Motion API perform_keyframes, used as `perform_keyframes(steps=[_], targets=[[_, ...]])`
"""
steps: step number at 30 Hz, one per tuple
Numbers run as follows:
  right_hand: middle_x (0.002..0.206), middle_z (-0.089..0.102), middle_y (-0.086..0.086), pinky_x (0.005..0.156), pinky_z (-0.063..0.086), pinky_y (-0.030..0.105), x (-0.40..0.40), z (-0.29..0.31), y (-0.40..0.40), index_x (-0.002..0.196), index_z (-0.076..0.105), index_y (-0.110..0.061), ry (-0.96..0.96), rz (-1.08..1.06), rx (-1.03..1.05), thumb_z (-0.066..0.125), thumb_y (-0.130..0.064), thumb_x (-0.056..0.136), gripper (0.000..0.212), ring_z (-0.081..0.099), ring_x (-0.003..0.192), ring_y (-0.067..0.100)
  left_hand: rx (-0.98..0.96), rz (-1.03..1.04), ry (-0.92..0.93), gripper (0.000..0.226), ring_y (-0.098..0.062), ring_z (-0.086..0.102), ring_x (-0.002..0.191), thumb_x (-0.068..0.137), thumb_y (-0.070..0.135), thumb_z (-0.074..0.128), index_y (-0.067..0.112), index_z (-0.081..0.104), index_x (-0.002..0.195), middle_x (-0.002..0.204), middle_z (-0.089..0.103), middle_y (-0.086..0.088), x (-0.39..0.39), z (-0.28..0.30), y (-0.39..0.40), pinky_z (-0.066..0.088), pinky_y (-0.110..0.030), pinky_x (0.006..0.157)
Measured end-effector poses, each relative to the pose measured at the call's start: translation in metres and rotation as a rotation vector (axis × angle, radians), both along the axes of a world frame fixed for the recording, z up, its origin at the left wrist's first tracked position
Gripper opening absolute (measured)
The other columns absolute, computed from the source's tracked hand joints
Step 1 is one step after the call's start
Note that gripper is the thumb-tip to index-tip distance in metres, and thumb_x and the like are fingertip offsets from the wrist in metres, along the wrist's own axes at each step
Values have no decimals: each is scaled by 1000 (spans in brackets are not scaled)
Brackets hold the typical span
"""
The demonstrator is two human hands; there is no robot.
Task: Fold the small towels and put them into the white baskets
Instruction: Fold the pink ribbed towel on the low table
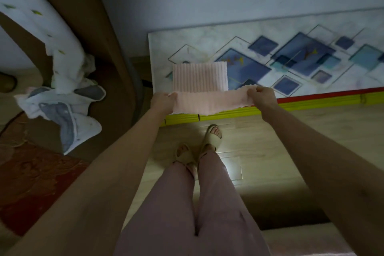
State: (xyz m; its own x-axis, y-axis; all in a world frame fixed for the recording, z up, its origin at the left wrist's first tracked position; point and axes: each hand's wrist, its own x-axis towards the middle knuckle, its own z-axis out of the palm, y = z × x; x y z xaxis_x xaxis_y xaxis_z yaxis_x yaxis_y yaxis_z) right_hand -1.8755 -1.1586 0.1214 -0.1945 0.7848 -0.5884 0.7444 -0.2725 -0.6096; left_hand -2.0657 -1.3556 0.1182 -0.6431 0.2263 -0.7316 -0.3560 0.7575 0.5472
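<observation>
A pink ribbed small towel [209,101] is stretched flat between both hands just over the table's near edge. My left hand [163,101] pinches its left end and my right hand [265,95] pinches its right end. Just behind it a second pink towel [199,77], folded into a rectangle, lies on the table [342,81] near the left corner. No white basket is in view.
The table has a marble top with blue diamond patterns and a red and yellow front edge [311,103]. White and grey cloths [62,108] are heaped on brown furniture at the left. My legs and sandalled feet [199,143] stand on pale wood flooring below.
</observation>
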Motion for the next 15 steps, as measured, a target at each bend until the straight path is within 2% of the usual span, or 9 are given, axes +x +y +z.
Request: perform_keyframes(steps=[3, 5, 8, 13, 15], targets=[[97, 61, 24, 73, 37, 31, -1, -16, 8, 105, 64, 11, -5, 17, -13, 50, -18, 96, 33, 49, 85, 20, -12, -19, -1, 30, -31, 61, 97, 94, 29, 58, 0, 66, 90, 96, 63, -15, 0, -14, 4, 54, -43, 88], [85, 52, 21, 69, 32, 30, -4, -31, 15, 103, 61, 15, -13, 34, -18, 49, -17, 95, 35, 44, 78, 20, -29, -33, 7, 31, -26, 59, 86, 95, 31, 55, 10, 63, 74, 78, 59, -5, -3, -24, 10, 52, -36, 80], [80, 50, 13, 65, 31, 31, -13, -65, 24, 98, 61, 14, -20, 54, -29, 46, -13, 94, 31, 43, 73, 21, -26, -21, 7, 30, -23, 57, 84, 97, 29, 53, 11, 61, 75, 79, 58, -4, -7, -53, 21, 48, -32, 76], [80, 54, 14, 63, 34, 31, -31, -138, 41, 95, 62, 11, -25, 96, -22, 47, -6, 92, 23, 47, 74, 21, -43, -48, 59, 37, -20, 53, 75, 99, 29, 49, 12, 57, 67, 76, 57, -5, -14, -117, 41, 36, -24, 58], [79, 54, 15, 62, 34, 30, -40, -165, 51, 91, 61, 10, -30, 128, -13, 47, -6, 92, 22, 47, 73, 22, -49, -41, 83, 38, -20, 53, 75, 100, 30, 48, 15, 56, 65, 72, 55, -1, -18, -143, 51, 37, -25, 59]])
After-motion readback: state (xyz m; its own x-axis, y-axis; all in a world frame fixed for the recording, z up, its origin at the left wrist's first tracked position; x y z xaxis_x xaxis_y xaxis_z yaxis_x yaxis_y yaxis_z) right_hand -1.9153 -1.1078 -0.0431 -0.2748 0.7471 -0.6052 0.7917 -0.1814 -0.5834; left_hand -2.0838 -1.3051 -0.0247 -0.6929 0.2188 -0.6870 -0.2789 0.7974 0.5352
